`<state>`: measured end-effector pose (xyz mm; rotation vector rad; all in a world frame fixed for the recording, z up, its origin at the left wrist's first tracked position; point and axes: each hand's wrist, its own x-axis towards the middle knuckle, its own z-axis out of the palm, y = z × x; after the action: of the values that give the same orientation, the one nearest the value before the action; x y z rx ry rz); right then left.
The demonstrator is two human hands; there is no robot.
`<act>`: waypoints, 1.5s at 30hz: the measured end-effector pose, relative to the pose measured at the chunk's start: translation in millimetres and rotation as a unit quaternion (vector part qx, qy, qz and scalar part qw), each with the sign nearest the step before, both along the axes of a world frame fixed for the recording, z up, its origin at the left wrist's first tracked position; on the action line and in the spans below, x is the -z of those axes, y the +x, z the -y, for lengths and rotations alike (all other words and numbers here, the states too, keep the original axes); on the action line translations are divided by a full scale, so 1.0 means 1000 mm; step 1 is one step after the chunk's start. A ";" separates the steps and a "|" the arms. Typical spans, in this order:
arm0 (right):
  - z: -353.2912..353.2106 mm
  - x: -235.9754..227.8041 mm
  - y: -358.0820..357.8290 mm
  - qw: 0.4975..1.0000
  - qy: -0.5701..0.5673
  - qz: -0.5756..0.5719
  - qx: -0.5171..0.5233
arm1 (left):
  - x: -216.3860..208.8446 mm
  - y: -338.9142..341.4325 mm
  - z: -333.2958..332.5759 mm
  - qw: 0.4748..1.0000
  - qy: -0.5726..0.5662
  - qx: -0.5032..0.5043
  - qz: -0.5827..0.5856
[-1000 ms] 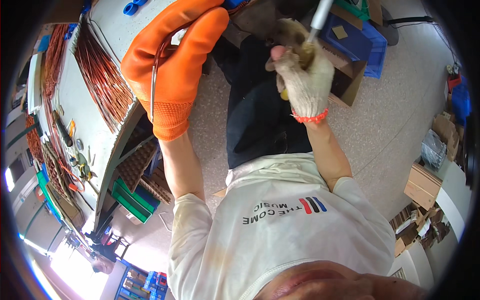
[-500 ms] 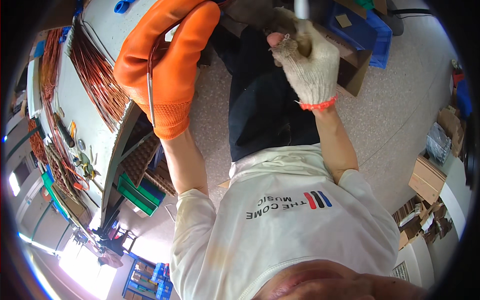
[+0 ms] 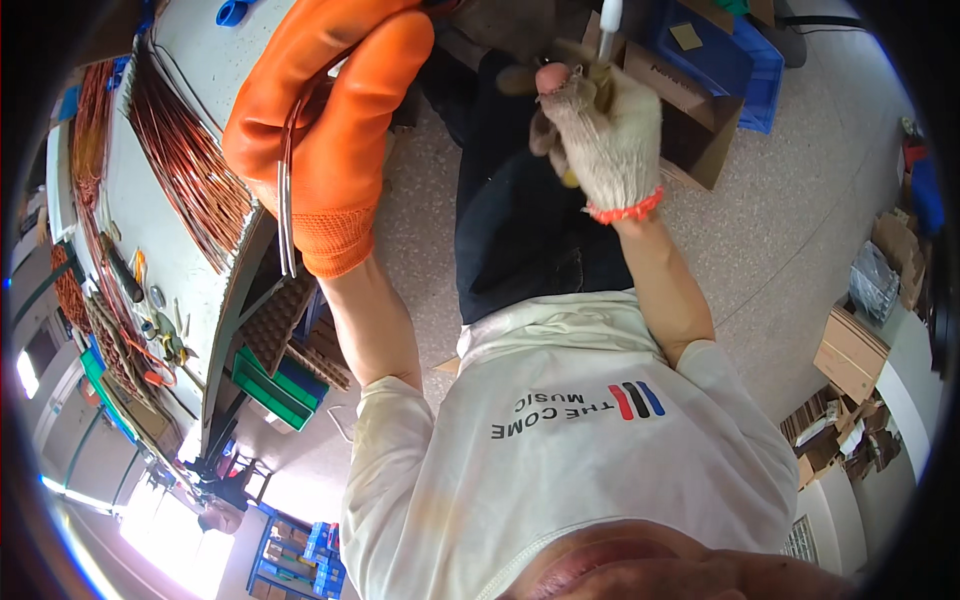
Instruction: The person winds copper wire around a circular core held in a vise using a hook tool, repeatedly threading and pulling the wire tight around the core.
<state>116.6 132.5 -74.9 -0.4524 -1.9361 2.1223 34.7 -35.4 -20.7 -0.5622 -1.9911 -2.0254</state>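
Observation:
My left hand [image 3: 320,140], in an orange rubber glove, is closed round a few thin copper wires [image 3: 287,205]. Their silver-coloured ends hang down past the glove's cuff, slightly apart. My right hand [image 3: 610,135] wears a whitish knit glove with a red-orange cuff, and its bare thumb tip pokes out. Its fingers are curled and partly blurred; what they hold, if anything, is hidden. Just above it, a white rod [image 3: 611,18] with a narrow metal tip points down towards the glove; I cannot tell whether the hand touches it.
A bench [image 3: 190,290] at left bears a fanned bundle of copper wires [image 3: 185,150] and pliers [image 3: 165,335]. Beneath its edge sits a green bin [image 3: 275,388]. Beyond my right hand are a cardboard box [image 3: 700,140] and a blue crate [image 3: 762,80]. More cartons [image 3: 850,345] stand at far right.
The silver wire ends in my left hand have shifted left and spread into separate strands. My right hand has moved slightly left and its fingers have shifted. The white rod shows lower.

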 end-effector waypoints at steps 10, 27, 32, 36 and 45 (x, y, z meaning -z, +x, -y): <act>0.013 -0.009 0.003 0.995 -0.075 0.046 0.045 | 0.001 -0.008 0.011 0.997 -0.038 0.048 -0.041; 0.013 -0.001 0.015 0.826 -0.545 0.065 -0.127 | -0.021 -0.010 0.014 0.991 -0.091 0.080 -0.051; 0.031 -0.041 0.022 0.995 -0.069 0.040 -0.058 | -0.011 0.004 0.008 0.997 -0.008 0.064 0.039; 0.011 0.001 -0.003 0.969 0.195 -0.114 0.096 | 0.000 0.019 0.006 0.998 0.041 -0.040 0.023; -0.008 0.020 -0.010 0.996 -0.067 0.020 -0.047 | -0.029 -0.012 0.001 0.979 -0.077 -0.060 -0.180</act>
<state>107.1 140.4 -94.8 -0.4406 -1.8781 2.3306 22.6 -36.1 8.3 -0.7604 -1.9170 -1.5756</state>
